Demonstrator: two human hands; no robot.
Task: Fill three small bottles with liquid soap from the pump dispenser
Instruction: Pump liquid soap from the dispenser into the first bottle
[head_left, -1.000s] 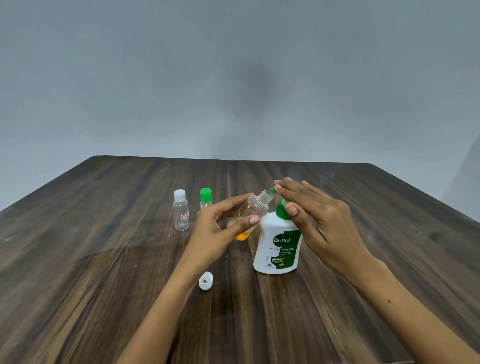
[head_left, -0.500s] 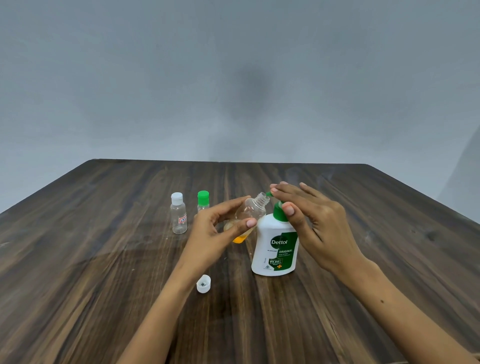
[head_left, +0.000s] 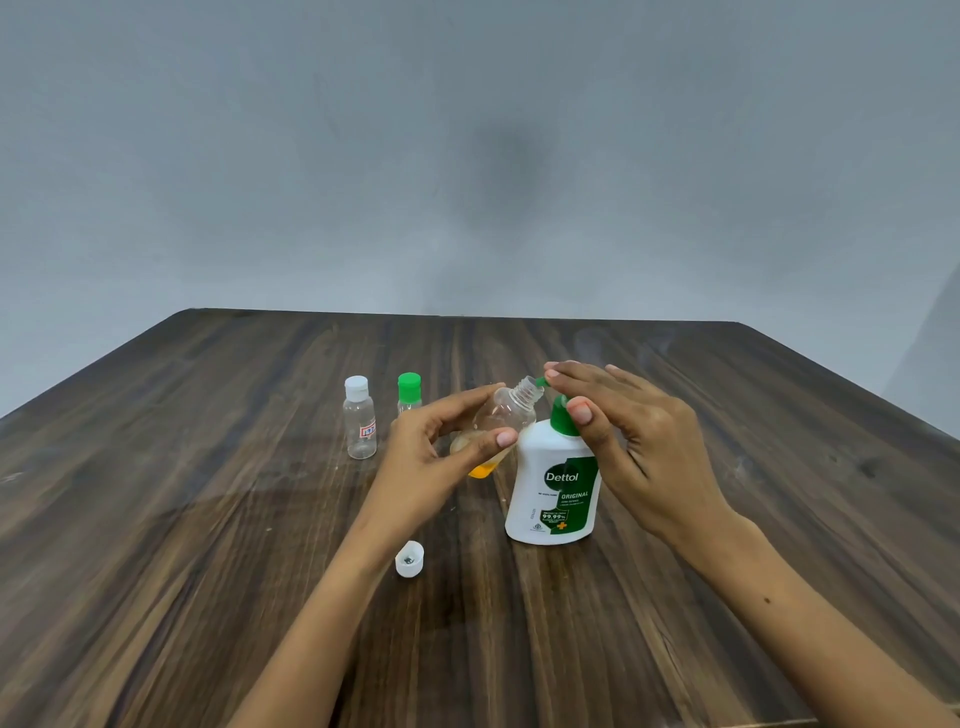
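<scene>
While the dark wood tabletop (head_left: 208, 519) carries it all, a white Dettol pump dispenser (head_left: 555, 488) stands mid-table w/ right hand (head_left: 639, 441) flat on its green pump, fingers straight. Left hand (head_left: 441, 452) grips a tilted clear bottle (head_left: 506, 415), neck at the nozzle, orange soap inside. Two capped bottles (head_left: 359, 423) stand far left; loose white cap (head_left: 410, 559) lies near.

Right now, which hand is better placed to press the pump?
Right hand: its straight fingers lie atop the white dispenser's green pump. The left hand holds the tilted clear bottle at the spout.
</scene>
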